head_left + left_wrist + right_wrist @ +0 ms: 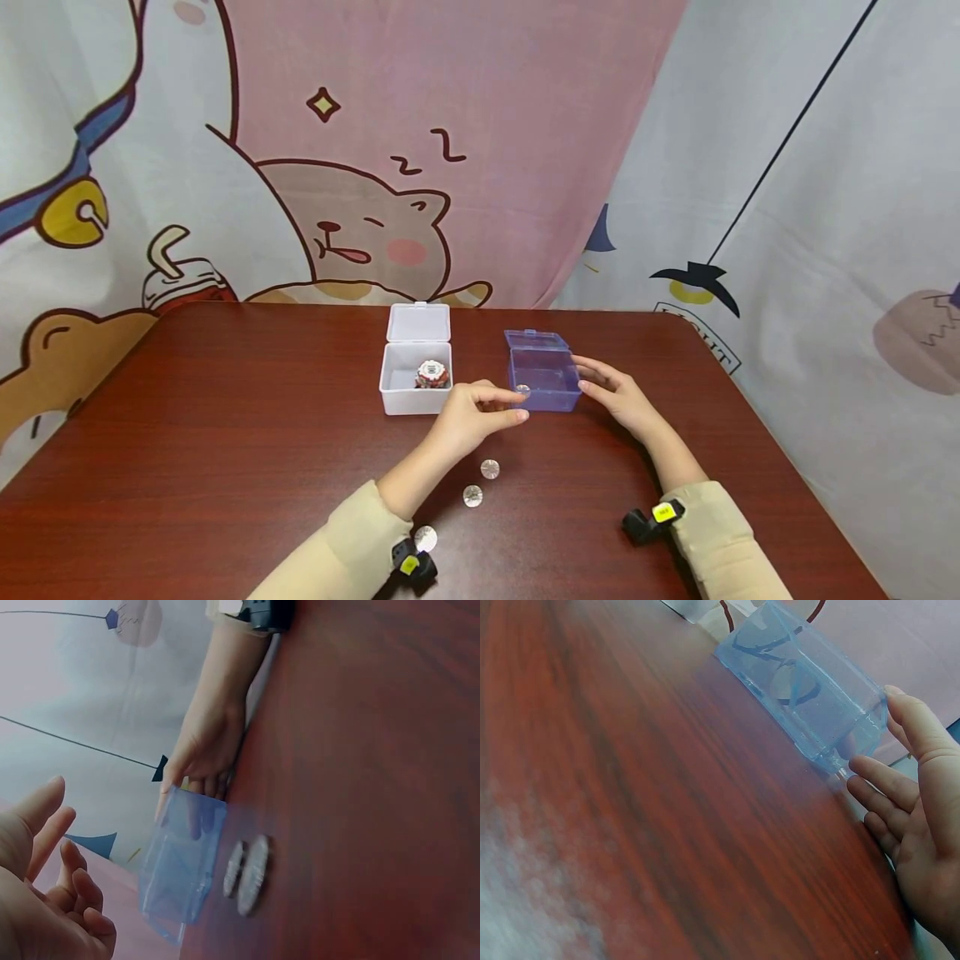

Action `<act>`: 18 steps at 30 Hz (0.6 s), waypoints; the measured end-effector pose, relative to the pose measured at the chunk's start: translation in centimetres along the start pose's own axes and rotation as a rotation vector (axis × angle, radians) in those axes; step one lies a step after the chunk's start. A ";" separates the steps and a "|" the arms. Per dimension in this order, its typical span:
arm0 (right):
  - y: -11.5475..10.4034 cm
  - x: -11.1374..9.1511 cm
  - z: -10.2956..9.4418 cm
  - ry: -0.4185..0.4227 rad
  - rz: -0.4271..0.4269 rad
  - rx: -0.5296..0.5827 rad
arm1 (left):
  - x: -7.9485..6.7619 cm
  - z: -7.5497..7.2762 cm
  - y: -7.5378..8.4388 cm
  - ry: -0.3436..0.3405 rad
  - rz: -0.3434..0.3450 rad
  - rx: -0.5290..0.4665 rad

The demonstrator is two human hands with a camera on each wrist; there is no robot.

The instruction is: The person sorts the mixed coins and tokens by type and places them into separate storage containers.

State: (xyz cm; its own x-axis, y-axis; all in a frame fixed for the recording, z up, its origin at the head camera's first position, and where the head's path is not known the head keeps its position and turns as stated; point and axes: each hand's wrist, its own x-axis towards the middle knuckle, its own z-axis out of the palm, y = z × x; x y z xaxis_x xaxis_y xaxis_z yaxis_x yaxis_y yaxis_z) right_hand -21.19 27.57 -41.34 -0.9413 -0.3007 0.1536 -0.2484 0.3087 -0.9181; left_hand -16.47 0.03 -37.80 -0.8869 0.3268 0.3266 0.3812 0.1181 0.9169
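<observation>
Item: one clear disc (522,389), at the front left of the purple box (546,402), just beyond the left fingertips; we cannot tell whether inside it. The left hand (476,412) is nearer, thumb and forefinger narrowly parted, nothing visibly pinched. The box's longer side runs left to right; the right hand (618,404), fingers loosely extended, touches its right end. Also listed: three loose discs (490,469) on the table (247,467), nearer us; one white box (416,402), left.
</observation>
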 end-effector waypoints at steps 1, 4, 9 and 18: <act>0.0 0.0 0.0 -0.001 -0.001 0.002 | -0.2 -0.1 -0.2 -0.011 0.004 0.008; 0.0 0.0 0.0 -0.002 -0.003 0.006 | -0.7 -0.3 -0.8 -0.042 0.010 0.033; -0.1 0.0 0.0 -0.003 -0.003 0.016 | -1.4 -0.8 -1.6 -0.077 0.019 0.046; 0.1 0.0 -0.1 -0.003 -0.006 0.014 | -2.5 -1.3 -3.0 -0.127 -0.030 0.080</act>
State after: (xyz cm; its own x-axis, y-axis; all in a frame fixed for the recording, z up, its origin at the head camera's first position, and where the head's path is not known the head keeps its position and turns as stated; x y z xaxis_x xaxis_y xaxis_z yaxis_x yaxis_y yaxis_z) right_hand -21.25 27.65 -41.37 -0.9392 -0.3049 0.1582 -0.2509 0.2943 -0.9222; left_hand -15.71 -2.36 -41.12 -0.8602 0.4370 0.2629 0.3787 0.2022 0.9032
